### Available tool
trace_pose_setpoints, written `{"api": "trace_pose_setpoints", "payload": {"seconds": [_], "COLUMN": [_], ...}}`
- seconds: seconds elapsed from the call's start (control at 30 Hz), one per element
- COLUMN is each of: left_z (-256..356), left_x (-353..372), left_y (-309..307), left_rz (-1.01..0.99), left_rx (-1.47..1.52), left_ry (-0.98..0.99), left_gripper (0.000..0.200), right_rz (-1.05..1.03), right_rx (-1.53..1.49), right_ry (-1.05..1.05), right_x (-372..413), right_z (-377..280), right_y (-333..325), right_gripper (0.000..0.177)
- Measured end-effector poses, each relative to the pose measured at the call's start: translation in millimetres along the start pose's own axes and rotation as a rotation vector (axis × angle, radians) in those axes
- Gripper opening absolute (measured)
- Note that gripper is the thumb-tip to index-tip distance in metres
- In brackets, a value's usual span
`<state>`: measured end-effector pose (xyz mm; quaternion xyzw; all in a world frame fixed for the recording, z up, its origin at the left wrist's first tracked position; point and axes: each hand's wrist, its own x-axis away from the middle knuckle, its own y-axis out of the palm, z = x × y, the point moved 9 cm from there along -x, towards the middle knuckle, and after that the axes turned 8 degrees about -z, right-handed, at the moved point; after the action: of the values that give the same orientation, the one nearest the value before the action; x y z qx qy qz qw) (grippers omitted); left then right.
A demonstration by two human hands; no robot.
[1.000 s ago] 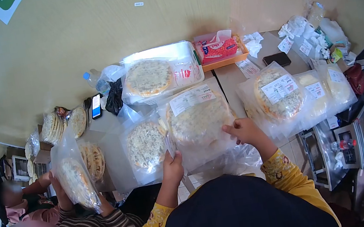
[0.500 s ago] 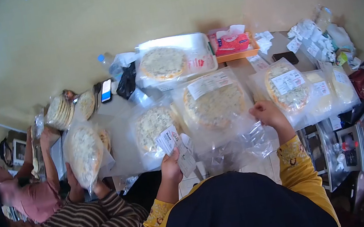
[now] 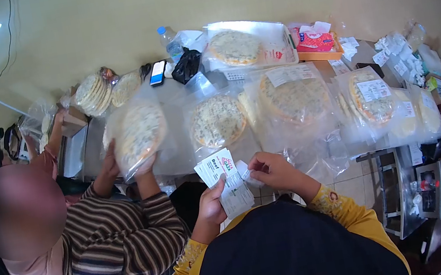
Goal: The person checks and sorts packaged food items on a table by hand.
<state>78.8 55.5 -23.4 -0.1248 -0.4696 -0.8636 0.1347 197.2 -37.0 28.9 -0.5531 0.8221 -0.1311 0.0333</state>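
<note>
Got my left hand (image 3: 212,207) curled around a stack of labels (image 3: 223,182), long side tilted up toward the big bagged pizza (image 3: 296,98) just beyond. On the pizza side of the stack, my right hand (image 3: 274,170) pinches a white slip (image 3: 245,172) touching its edge. The top label looks like "Beef" with a red logo; the fine print's unreadable.
</note>
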Motion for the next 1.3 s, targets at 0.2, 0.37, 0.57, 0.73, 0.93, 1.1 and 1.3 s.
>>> {"api": "trace_pose_setpoints", "payload": {"seconds": [0.2,0.37,0.57,0.73,0.93,1.1,1.3], "left_z": [-5,-6,-6,-12,-15,-21,-20], "left_x": [35,55,66,64,58,48,37], "left_y": [-10,-12,-9,-6,3,-5,11], "left_rz": [-0.099,-0.173,-0.271,-0.299,-0.289,-0.236,-0.182], "left_rx": [0.103,0.116,0.183,0.111,0.150,0.129,0.120], "left_ry": [-0.028,-0.076,-0.075,-0.135,-0.224,-0.276,-0.288], "left_gripper": [0.046,0.056,0.057,0.056,0.057,0.063,0.064], "right_rz": [-0.044,-0.075,-0.065,-0.022,0.048,-0.020,-0.016], "right_rx": [-0.217,-0.231,-0.317,-0.098,0.603,0.795,0.767], "right_ry": [0.081,0.065,0.061,-0.025,-0.420,-0.483,-0.401], "right_x": [0,3,12,23,30,32,29], "right_z": [23,12,5,-9,-67,-77,-64], "right_y": [44,59,65,66,60,64,48], "right_gripper": [0.014,0.017,0.018,0.018,0.016,0.013,0.010]}}
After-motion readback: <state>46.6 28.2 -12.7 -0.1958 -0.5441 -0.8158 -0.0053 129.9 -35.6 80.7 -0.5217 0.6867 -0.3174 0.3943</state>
